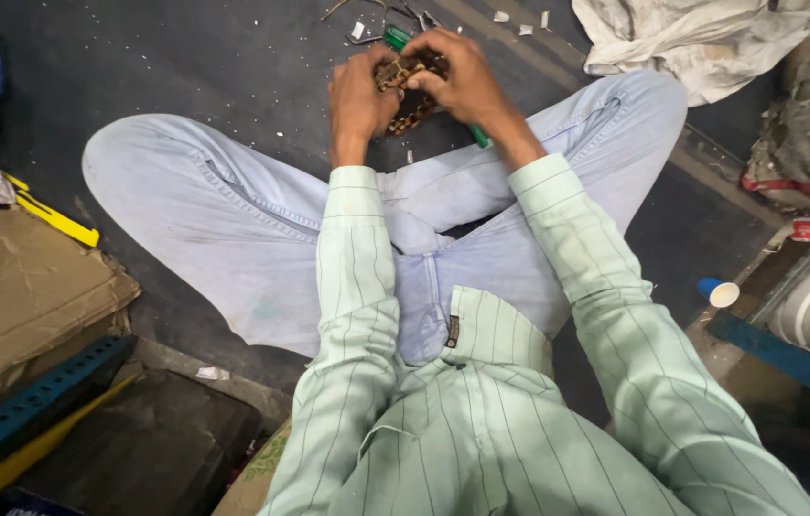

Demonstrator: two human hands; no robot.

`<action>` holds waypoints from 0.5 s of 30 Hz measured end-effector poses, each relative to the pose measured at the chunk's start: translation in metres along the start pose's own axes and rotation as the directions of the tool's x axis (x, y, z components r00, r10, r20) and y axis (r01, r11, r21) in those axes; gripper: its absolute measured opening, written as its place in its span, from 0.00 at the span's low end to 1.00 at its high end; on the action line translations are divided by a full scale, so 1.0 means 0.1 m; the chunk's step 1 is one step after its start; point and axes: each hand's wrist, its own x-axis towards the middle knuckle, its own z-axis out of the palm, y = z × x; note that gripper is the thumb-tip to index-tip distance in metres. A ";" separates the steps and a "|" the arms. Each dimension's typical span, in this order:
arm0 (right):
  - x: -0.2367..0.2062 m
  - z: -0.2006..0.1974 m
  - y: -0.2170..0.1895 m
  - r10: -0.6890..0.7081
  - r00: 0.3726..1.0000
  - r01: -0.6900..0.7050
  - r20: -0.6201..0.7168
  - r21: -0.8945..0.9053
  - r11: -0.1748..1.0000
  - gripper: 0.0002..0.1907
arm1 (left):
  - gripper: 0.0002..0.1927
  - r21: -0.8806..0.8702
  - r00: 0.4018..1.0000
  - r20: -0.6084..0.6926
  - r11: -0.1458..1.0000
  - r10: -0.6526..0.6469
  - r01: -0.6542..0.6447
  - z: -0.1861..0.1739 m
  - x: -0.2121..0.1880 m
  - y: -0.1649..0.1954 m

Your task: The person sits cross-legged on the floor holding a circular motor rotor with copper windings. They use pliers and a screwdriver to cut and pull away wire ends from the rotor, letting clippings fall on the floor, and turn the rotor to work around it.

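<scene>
A person sits cross-legged on a dark floor (233,57) in pale blue trousers (233,220) and a light green striped shirt (481,401). A crumpled white cloth (701,38) lies off to the right. The left hand (360,100) and the right hand (462,76) are curled tight around a small brown coil part (407,91) held between them, above the crossed legs. A green-handled tool (395,38) pokes out under the right hand.
</scene>
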 end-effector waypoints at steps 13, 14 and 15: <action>-0.08 0.06 -0.27 -0.020 1.000 0.018 -0.019 -0.117 0.993 0.18 | 0.18 -0.003 0.997 0.012 0.997 -0.079 0.079 -0.02 -0.03 0.03; -0.08 0.10 -0.30 -0.022 0.998 0.014 -0.055 -0.133 0.991 0.18 | 0.18 -0.015 0.997 0.004 0.997 -0.073 0.073 -0.02 -0.03 0.03; -0.08 0.12 -0.32 -0.019 0.998 0.010 -0.061 -0.137 0.991 0.18 | 0.18 -0.009 0.998 -0.008 0.998 -0.060 0.060 -0.02 -0.03 0.02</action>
